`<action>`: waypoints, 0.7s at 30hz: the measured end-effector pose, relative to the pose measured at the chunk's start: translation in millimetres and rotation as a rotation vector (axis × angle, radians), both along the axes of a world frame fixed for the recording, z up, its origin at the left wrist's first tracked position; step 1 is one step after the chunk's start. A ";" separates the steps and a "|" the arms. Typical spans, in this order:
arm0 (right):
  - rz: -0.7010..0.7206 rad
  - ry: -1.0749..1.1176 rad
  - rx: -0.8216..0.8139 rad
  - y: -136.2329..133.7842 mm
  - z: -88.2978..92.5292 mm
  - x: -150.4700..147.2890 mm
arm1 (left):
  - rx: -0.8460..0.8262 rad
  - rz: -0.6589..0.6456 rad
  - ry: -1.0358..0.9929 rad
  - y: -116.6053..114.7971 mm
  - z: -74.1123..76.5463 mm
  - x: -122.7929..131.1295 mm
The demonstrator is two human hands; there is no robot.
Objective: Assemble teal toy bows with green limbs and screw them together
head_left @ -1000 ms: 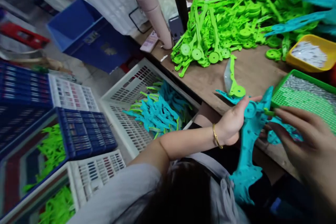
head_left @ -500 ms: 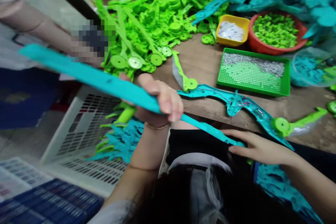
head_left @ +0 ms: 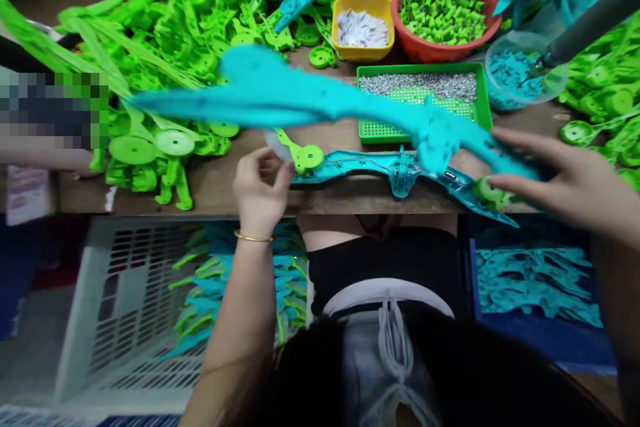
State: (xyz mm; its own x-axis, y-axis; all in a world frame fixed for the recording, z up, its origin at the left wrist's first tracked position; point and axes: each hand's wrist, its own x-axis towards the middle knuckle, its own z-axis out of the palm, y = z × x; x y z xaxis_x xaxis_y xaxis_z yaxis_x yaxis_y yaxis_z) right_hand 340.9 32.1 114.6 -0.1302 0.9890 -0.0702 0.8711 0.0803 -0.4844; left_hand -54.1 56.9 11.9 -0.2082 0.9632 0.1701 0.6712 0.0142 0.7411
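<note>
A blurred teal bow-shaped plastic shell [head_left: 345, 97] is held up above the table by its right end, in my right hand [head_left: 565, 173]. Below it lies a matching teal half [head_left: 360, 163] with its inside facing up, showing thin wires and a small metal part. Lime-green arms with round hubs sit at both its ends, the left arm [head_left: 309, 157] plain to see and the right arm [head_left: 490, 193] partly behind my right hand. My left hand [head_left: 263, 187] has its fingers curled at the left tip of this lower half; the exact pinch is partly hidden.
Beyond stand a green tray [head_left: 425, 137] of small metal screws, a yellow tub [head_left: 363, 52] of white pieces, a red bowl [head_left: 447, 50] of green parts and a clear tub [head_left: 515, 73]. Green parts [head_left: 200, 20] are heaped left. A white crate [head_left: 75, 320] stands below; another person's arm [head_left: 45, 150] reaches in.
The teal shell has swung from over the crate to above the lower half. My left hand has let go of it and moved to the lower half's left tip; my right hand has risen with it.
</note>
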 end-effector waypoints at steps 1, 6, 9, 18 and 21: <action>-0.061 -0.068 0.045 4.9 0.4 7.7 | 0.007 0.014 0.047 1.2 -8.2 3.2; -0.120 -0.155 0.033 15.9 -14.4 19.9 | 0.005 0.035 0.202 -5.0 -21.9 13.7; -0.115 -0.143 -0.008 15.9 -24.9 20.6 | -0.056 0.040 0.211 -11.6 -15.6 17.3; 0.056 -0.131 -0.022 16.5 -44.7 28.0 | -0.183 0.092 0.178 -25.7 -4.4 19.9; 0.046 -0.166 -0.078 16.3 -45.6 25.3 | -0.187 0.095 0.153 -28.2 -5.9 17.7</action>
State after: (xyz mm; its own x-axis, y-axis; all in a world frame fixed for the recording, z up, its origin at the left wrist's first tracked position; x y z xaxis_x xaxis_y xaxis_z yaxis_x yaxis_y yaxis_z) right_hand 366.2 48.4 69.0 -0.1555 0.9730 -0.1703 0.9360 0.0900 -0.3402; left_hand -36.4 28.7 6.1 -0.2852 0.9581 0.0274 0.7644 0.2102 0.6096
